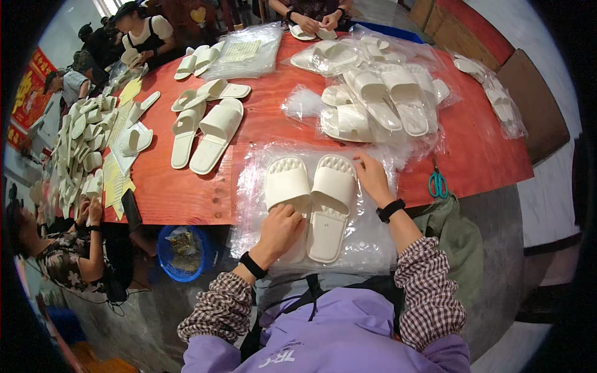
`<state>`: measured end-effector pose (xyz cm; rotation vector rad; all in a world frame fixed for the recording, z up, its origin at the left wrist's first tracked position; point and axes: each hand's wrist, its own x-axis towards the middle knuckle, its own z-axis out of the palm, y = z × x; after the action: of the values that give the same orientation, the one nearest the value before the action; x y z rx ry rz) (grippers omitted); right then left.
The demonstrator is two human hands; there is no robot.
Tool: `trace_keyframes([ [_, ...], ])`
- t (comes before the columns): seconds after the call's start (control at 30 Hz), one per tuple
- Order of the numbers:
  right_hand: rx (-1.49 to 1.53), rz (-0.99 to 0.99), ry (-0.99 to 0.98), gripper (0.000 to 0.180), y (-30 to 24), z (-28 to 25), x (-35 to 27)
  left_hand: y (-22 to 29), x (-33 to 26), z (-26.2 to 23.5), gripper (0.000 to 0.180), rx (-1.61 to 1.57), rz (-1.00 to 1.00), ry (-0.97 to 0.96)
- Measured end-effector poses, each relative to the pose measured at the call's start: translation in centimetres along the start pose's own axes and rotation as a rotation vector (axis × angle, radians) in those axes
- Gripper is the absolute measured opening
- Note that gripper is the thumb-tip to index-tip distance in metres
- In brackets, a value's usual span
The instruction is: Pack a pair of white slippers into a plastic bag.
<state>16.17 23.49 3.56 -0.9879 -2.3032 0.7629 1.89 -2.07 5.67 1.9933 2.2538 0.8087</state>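
Note:
A pair of cream slippers lies side by side in front of me, toes pointing away, on a stack of clear plastic bags (249, 186). My left hand (280, 231) has its fingers bent over the left slipper (287, 180), at the rear edge of its strap; the thumb is hidden. Beside the strap of the right slipper (328, 236) is my right hand (372, 177), fingers stretched toward the slipper's outer edge above the plastic. Whether those fingertips touch the slipper is hard to make out.
Bagged slippers (398, 99) are piled beyond my hands, with loose pairs (214, 137) to the left. Teal-handled scissors (438, 183) lie at the right table edge. A blue bin (181, 253) stands below the red table (174, 202). Other people work at the far and left sides.

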Motion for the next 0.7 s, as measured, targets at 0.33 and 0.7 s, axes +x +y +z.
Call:
trace_keyframes([
  [0.33,0.193,0.061,0.018,0.018,0.4,1.3,0.8,-0.9,-0.7,1.8,0.014,-0.038,0.010,0.104],
  [0.7,0.595,0.059,-0.147,0.012,-3.7,-0.1,2.6,0.0,0.0,2.5,0.045,-0.002,-0.083,-0.081],
])
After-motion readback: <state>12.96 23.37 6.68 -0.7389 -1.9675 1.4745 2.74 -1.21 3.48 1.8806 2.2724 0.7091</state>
